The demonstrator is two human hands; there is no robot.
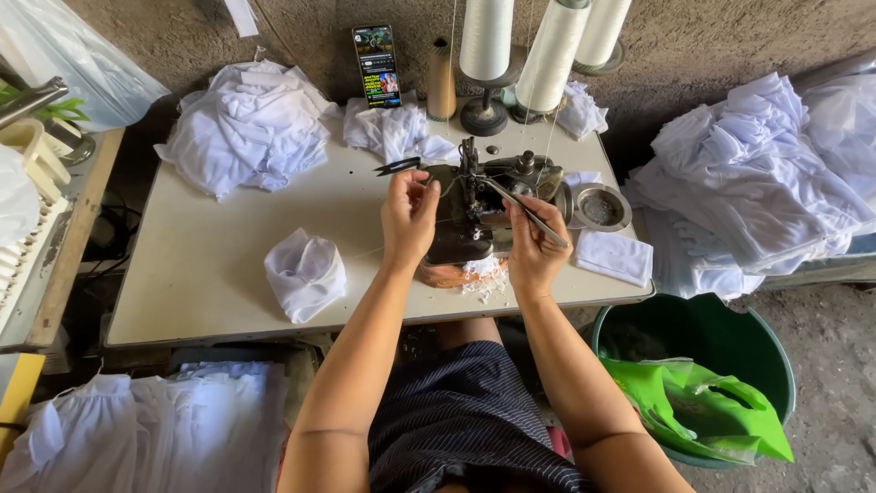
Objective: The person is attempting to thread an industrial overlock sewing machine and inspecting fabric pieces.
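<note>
In the middle of the frame I was threading the sewing machine (479, 205), my left hand (408, 219) pinching thin thread and my right hand (532, 245) gripping tweezers (529, 212), so next looked like careful poking.

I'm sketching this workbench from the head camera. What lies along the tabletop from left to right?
Large white fabric pile → folded white bundle → left hand → sewing machine → right hand holding tweezers → round metal dish → folded white piece.
</note>
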